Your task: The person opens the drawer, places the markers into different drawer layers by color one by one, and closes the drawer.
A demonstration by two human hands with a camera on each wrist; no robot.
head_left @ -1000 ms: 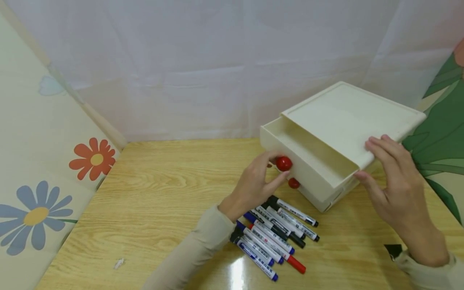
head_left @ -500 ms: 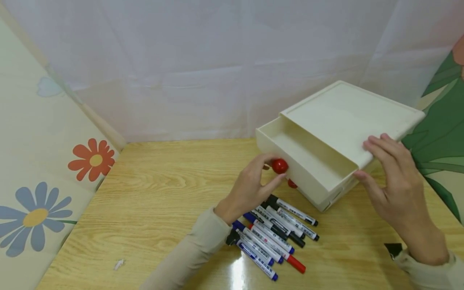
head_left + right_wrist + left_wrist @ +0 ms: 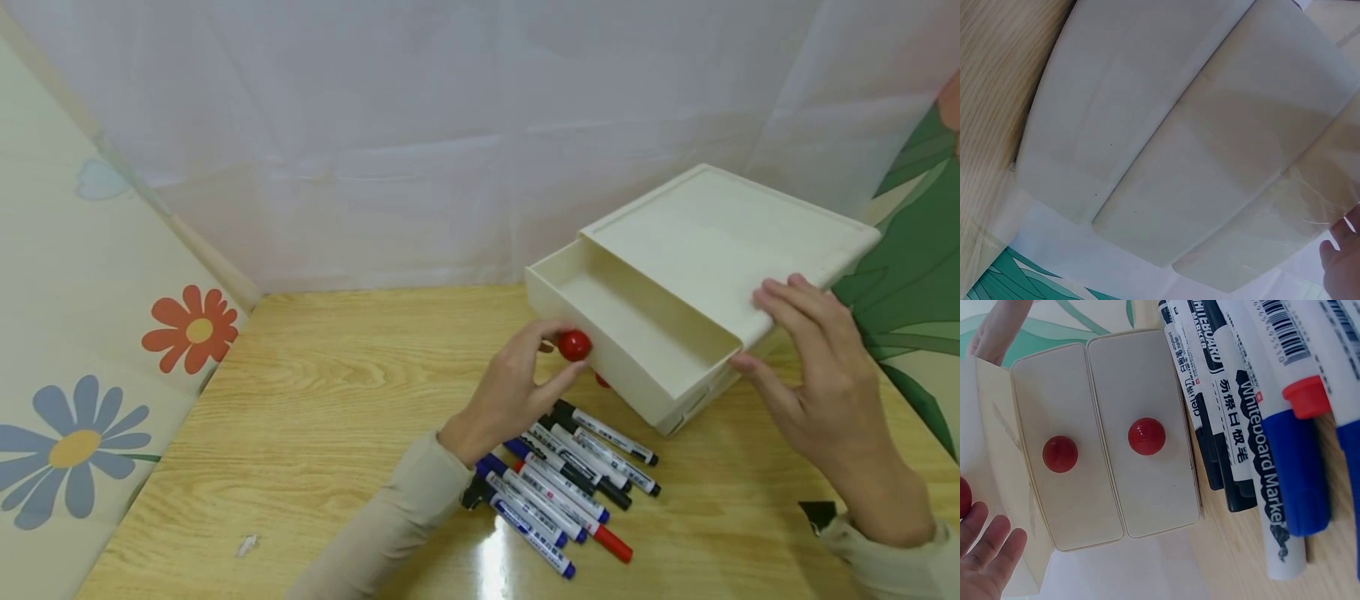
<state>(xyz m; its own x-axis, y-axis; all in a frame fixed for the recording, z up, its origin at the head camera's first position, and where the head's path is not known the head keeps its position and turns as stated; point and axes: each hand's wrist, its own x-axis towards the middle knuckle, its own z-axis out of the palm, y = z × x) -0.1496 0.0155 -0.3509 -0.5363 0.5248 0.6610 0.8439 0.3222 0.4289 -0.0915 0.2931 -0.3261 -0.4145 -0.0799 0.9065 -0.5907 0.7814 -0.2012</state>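
A cream drawer cabinet [image 3: 727, 242] stands at the right of the table, its top drawer [image 3: 637, 312] pulled out and bare inside. My left hand [image 3: 517, 379] pinches that drawer's round red knob [image 3: 574, 345] between thumb and fingers. In the left wrist view, two lower drawers [image 3: 1154, 381] sit closed, each with a red knob [image 3: 1147, 436]. My right hand [image 3: 832, 400] rests on the cabinet's near right edge, fingers on the top and thumb by the front corner. The right wrist view shows the cabinet's side [image 3: 1210, 150] and part of this hand.
Several whiteboard markers [image 3: 555, 483] with blue, black and red caps lie in a bunch in front of the cabinet, close under my left wrist. A white scrap [image 3: 247, 546] lies at the left on the wooden table [image 3: 337, 350]. A white cloth [image 3: 375, 150] hangs behind.
The top drawer has slid a little further out, toward the left, with my left hand on its knob. My right hand stays on the cabinet's edge.
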